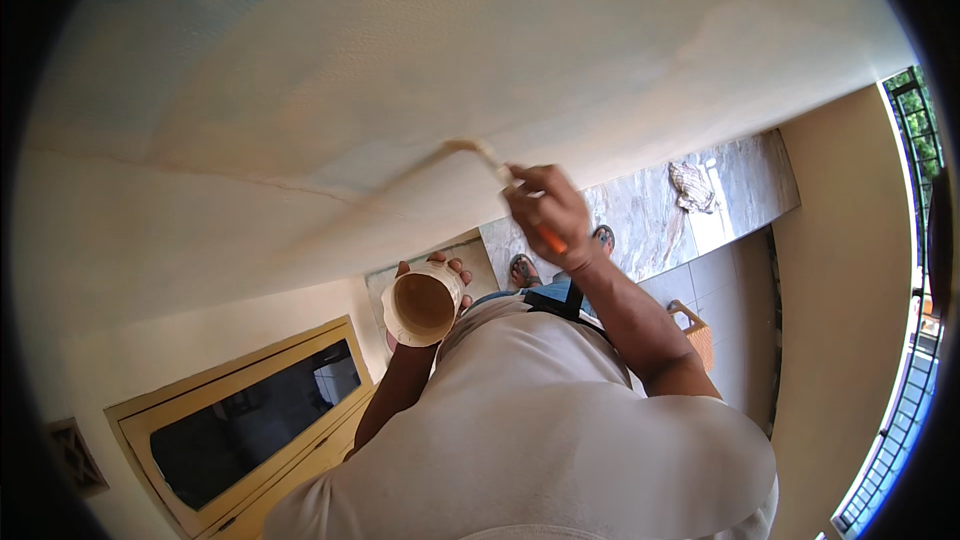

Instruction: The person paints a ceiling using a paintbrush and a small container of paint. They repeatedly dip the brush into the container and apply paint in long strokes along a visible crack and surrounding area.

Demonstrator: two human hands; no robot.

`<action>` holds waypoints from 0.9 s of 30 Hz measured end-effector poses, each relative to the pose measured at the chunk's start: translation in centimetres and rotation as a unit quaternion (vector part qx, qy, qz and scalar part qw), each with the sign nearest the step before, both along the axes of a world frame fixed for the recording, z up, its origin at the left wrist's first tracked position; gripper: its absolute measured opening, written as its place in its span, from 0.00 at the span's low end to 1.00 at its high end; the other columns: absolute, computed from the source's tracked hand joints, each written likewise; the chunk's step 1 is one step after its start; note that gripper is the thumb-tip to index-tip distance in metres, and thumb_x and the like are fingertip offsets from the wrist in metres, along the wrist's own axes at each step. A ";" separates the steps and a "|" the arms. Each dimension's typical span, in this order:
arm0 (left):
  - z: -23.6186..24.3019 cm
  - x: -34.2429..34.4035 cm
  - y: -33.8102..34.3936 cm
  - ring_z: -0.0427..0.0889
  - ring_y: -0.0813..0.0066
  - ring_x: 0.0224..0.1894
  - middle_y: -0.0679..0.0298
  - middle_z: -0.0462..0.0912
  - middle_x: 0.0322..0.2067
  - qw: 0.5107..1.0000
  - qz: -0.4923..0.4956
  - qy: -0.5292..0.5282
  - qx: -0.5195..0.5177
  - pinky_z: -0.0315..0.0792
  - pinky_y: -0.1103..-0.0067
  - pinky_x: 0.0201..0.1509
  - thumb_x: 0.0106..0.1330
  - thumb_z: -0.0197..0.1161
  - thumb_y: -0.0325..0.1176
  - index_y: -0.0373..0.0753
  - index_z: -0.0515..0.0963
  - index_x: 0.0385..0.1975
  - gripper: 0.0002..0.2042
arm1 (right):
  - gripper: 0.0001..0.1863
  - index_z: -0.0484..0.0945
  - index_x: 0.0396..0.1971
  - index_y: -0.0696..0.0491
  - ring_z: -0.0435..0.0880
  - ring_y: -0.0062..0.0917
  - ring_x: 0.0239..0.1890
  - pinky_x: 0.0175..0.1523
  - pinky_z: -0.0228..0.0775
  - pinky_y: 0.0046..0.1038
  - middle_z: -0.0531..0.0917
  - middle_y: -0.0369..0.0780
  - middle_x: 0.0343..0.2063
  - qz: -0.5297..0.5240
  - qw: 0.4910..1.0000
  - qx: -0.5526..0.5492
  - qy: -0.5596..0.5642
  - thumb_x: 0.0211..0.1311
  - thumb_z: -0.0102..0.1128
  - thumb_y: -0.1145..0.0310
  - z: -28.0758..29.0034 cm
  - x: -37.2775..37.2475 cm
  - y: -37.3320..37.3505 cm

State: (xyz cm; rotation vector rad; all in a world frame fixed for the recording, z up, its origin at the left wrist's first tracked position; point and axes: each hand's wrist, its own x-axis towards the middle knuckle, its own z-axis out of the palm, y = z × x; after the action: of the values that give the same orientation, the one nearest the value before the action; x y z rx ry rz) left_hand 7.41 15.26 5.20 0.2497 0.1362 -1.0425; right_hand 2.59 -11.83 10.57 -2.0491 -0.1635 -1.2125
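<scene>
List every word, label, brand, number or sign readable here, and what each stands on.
None: no readable text shows on the cup, brush, wall or shirt.
Details beyond the window grille are too small to read.

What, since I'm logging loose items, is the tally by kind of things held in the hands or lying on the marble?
Brush, in the right hand: 1
Cup-shaped container, in the left hand: 1
Crumpled cloth, on the marble: 1
Total: 3
</scene>
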 end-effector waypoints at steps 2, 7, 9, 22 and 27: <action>-0.7 0.0 0.2 0.72 0.50 0.57 0.51 0.74 0.53 1.000 -0.003 -0.008 -0.012 0.80 0.56 0.51 0.77 0.49 0.58 0.38 0.73 0.59 0.28 | 0.09 0.82 0.36 0.59 0.88 0.33 0.42 0.42 0.82 0.30 0.86 0.51 0.46 -0.094 0.994 0.050 -0.023 0.56 0.71 0.85 -1.4 -2.1 -4.1; -2.0 0.3 1.4 0.72 0.50 0.58 0.51 0.74 0.53 1.000 -0.021 -0.012 -0.018 0.81 0.55 0.52 0.76 0.50 0.60 0.39 0.74 0.59 0.28 | 0.07 0.81 0.39 0.60 0.87 0.25 0.40 0.42 0.82 0.27 0.85 0.48 0.46 -0.330 0.917 0.187 -0.124 0.64 0.66 0.84 -1.5 -5.8 -9.5; -1.8 0.2 0.9 0.72 0.50 0.58 0.51 0.74 0.53 0.999 -0.034 -0.005 -0.006 0.81 0.55 0.52 0.76 0.51 0.60 0.39 0.74 0.59 0.28 | 0.06 0.82 0.38 0.59 0.87 0.28 0.39 0.43 0.82 0.27 0.86 0.49 0.45 -0.363 0.912 0.158 -0.104 0.64 0.67 0.83 -1.9 -4.4 -8.7; -0.3 2.1 0.0 0.71 0.53 0.62 0.55 0.74 0.56 0.997 -0.069 -0.029 -0.024 0.79 0.56 0.55 0.76 0.53 0.58 0.41 0.72 0.60 0.27 | 0.08 0.84 0.37 0.59 0.88 0.33 0.45 0.50 0.81 0.30 0.87 0.48 0.43 -0.282 0.950 0.121 -0.055 0.58 0.69 0.85 -5.0 -4.4 -8.8; -0.6 0.8 0.1 0.74 0.52 0.59 0.54 0.76 0.54 0.999 -0.049 -0.002 0.005 0.81 0.57 0.51 0.75 0.52 0.60 0.40 0.73 0.58 0.28 | 0.06 0.84 0.38 0.58 0.87 0.28 0.45 0.48 0.81 0.27 0.86 0.47 0.46 -0.352 0.916 0.173 -0.083 0.63 0.67 0.83 -4.3 -4.6 -10.6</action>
State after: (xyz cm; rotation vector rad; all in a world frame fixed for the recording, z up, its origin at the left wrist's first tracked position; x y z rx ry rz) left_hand 8.23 15.40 4.58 0.2704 0.1262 -1.1381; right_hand -2.03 -22.44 6.25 -1.7224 0.7251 -1.6945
